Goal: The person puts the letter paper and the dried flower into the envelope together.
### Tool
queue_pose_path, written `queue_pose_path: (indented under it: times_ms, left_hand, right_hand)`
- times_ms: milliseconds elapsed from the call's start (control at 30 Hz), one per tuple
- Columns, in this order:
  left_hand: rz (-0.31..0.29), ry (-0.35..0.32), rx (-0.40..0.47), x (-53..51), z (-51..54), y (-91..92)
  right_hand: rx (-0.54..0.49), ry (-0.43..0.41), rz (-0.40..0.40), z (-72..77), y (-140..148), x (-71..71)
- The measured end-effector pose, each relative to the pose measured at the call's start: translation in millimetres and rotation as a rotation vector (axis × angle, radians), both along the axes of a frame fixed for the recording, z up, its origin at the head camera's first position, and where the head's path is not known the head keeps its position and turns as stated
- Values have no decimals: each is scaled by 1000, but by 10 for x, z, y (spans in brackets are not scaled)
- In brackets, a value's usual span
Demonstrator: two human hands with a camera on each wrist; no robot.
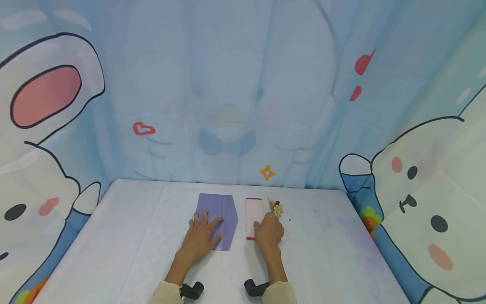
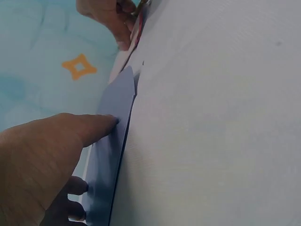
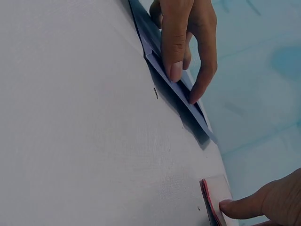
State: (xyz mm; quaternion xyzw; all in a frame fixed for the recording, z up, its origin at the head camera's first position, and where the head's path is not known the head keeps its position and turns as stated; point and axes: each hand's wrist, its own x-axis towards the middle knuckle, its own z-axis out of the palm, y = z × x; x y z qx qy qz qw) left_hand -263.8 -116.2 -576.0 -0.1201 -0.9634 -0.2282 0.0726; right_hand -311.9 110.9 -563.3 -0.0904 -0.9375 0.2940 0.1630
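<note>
A purple envelope-like paper piece [image 1: 229, 219] lies on the white table, with my left hand [image 1: 200, 238] spread over it, fingers extended. In the left wrist view the thumb of my left hand [image 2: 51, 146] rests on the purple piece [image 2: 120, 96]. Right of it lies a pink folded piece with red ends [image 1: 253, 211]; the thumb of my right hand [image 1: 270, 234] touches its right edge. That thumb also presses the pink piece [image 3: 217, 190] in the right wrist view. A small dried-flower bunch [image 1: 277, 208] stands out just beyond my right hand; whether its fingers hold the stem is hidden.
The white table [image 1: 326, 253] reaches back to a blue printed curtain [image 1: 228, 84] with cartoon figures at both sides. A tiny dark speck [image 1: 290, 219] lies right of the flowers. Black wrist cameras sit by both cream sleeves [image 1: 279, 292].
</note>
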Motion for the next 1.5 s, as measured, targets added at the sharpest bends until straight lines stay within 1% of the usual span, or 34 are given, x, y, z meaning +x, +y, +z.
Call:
queue_pose_path:
  times_ms: [100,233,333,433,633,733,933,1100,1300,1367,1500]
  left_hand:
    - [-5,10,4,4,-25,6]
    - [-10,35,-4,9,-31,15]
    - [-9,49,-17,0,-34,18]
    - [-10,69,-24,-16,-30,19]
    - [-6,56,-15,-21,-33,30]
    - [-5,46,-3,-15,-33,36]
    - [-5,67,-15,-16,-25,44]
    - [-4,60,-13,-11,-25,44]
    - [-2,54,-16,-23,-38,40]
    - [-1,51,-18,-25,-40,39]
    - [0,44,-20,-30,-38,42]
  right_hand:
    - [-23,-4,-25,-8,-14,16]
    - [-63,8,-41,6,-9,24]
    - [-105,37,-52,32,3,2]
    - [-150,47,-76,51,12,-25]
    - [-259,5,-108,66,35,-50]
    - [-317,6,-107,80,51,-50]
    - [-419,17,-108,71,93,-51]
    - [-506,13,-104,85,88,-40]
    - [-626,-29,-68,108,-13,-8]
    - [-666,-51,-65,94,-63,-2]
    - [-709,-62,-58,48,-156,3]
